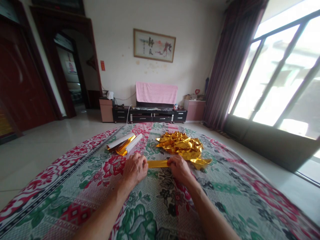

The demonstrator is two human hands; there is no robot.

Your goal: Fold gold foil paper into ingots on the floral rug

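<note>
A narrow strip of gold foil paper point(158, 164) stretches level between my two hands, just above the patterned cloth. My left hand point(135, 168) pinches its left end, fingers closed. At the other end, my right hand point(179, 167) is closed on the strip with thumb and fingertips. Just beyond my right hand lies a heap of folded gold foil pieces point(183, 143), shiny and pointed. Past my left hand rest curled foil sheets point(125, 144), white on one side and gold on the other.
A flowered red, green and grey cloth point(140, 220) covers the wide surface under my hands. Farther off, a low black cabinet point(152, 116) stands by the wall, with a pink towel point(157, 92) draped above it. A purple curtain point(223, 73) and bright window point(277, 73) are on the right.
</note>
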